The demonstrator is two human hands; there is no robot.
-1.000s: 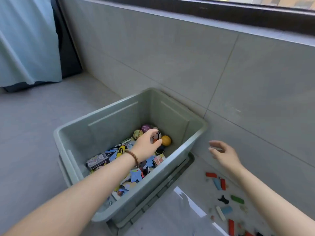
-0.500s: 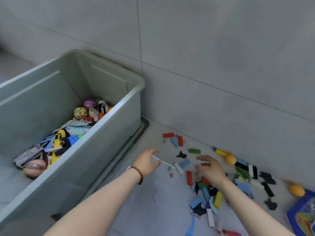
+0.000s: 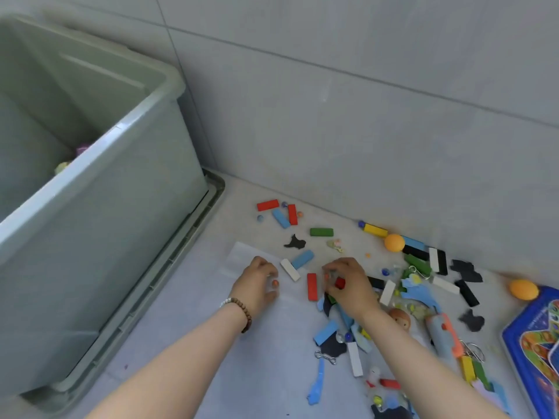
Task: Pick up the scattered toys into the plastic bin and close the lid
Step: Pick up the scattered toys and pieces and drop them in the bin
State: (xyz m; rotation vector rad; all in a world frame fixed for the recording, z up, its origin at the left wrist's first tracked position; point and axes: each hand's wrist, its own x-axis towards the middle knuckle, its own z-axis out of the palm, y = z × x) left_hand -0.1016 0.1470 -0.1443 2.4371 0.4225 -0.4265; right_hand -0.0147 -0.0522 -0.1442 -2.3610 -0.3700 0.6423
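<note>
The grey-green plastic bin [image 3: 90,160] stands at the left, with a few toys just visible inside. Scattered toys lie on the floor by the wall: coloured blocks such as a green block [image 3: 321,232] and a red block [image 3: 312,286], black foam shapes, marbles and an orange ball [image 3: 394,243]. My left hand [image 3: 257,284] is down on the floor, its fingers curled round a small orange marble [image 3: 274,282]. My right hand [image 3: 351,285] is on the toy pile and pinches a small red block [image 3: 340,282].
The bin sits on its grey lid [image 3: 193,228], whose edge sticks out along the floor. A tiled wall [image 3: 363,116] rises right behind the toys. A second orange ball [image 3: 523,289], a blue tin [image 3: 538,343] and a doll head [image 3: 399,317] lie at the right.
My left hand has come out of the bin and dropped to the floor. Both hands have reached the toy pile and closed on small pieces. The view swung right, away from the bin.
</note>
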